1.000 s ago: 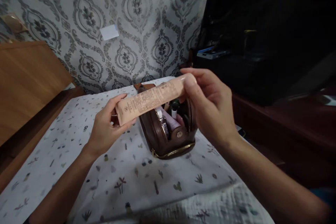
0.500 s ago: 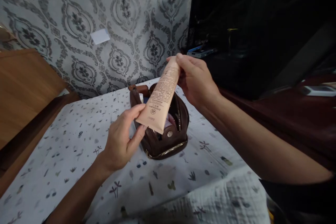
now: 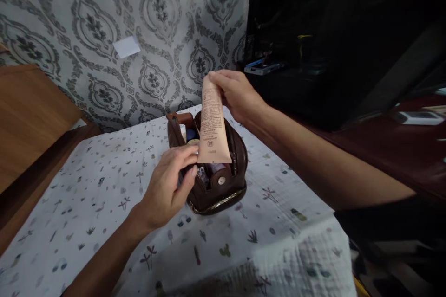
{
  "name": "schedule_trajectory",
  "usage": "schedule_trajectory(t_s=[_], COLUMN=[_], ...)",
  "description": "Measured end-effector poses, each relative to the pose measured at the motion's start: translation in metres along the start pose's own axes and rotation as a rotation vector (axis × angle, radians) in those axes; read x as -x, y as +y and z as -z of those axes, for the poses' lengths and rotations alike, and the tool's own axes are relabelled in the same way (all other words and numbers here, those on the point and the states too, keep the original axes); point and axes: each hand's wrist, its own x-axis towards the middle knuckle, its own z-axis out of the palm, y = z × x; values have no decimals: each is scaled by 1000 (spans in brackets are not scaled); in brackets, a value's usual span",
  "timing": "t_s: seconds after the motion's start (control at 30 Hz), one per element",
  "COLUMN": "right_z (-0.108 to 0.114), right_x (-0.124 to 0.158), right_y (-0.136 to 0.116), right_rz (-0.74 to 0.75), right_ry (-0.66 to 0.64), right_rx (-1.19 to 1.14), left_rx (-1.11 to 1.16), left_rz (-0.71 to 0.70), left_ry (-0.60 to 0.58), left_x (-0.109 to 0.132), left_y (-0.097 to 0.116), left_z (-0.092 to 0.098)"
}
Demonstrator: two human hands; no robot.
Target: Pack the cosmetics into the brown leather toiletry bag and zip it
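Note:
A peach-coloured squeeze tube with printed text hangs over the bag, its wide flat end pointing down. My right hand grips the tube by its narrow top end. Beside the tube's lower left edge is my left hand, fingers apart and holding nothing; its fingertips are close to the bag's opening. The dark brown zippered bag stands unzipped below, with a metal snap on its front. Inside it show a white item, a blue item and other things partly hidden by the tube.
The bag rests on a white cloth printed with small figures. Behind it rises a patterned wall with a white card. A wooden board stands at left, and a large black screen at right.
The tube has turned more upright and moved slightly left with my right hand. My left hand has let go of its wide end.

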Motion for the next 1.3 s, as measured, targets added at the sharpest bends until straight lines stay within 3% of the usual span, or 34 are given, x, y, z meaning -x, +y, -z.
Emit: schedule_trajectory(t_s=[0.2,0.4,0.57,0.83,1.07,1.2,1.3], right_z=[-15,-18,-19,-21,-20,-20,-21], right_x=[-8,-11,-11,-10,-14,-14,-14], right_y=[13,27,28,25,29,28,24], right_rz=[-138,15,58,37,66,58,-40], right_ry=[-75,-179,-217,-238,-269,-280,-307], right_rx=[188,459,603,638,689,714,670], left_rx=[-228,-291,-321,-400,-593,-623,-665], left_rz=[-160,-202,-218,-213,-191,-226,-273], left_ry=[-18,-29,-36,-43,-270,-249,-221], left_x=[2,2,1,-3,-16,-17,-17], left_y=[0,4,4,8,20,22,23], left_z=[-11,-13,-15,-17,-18,-16,-15])
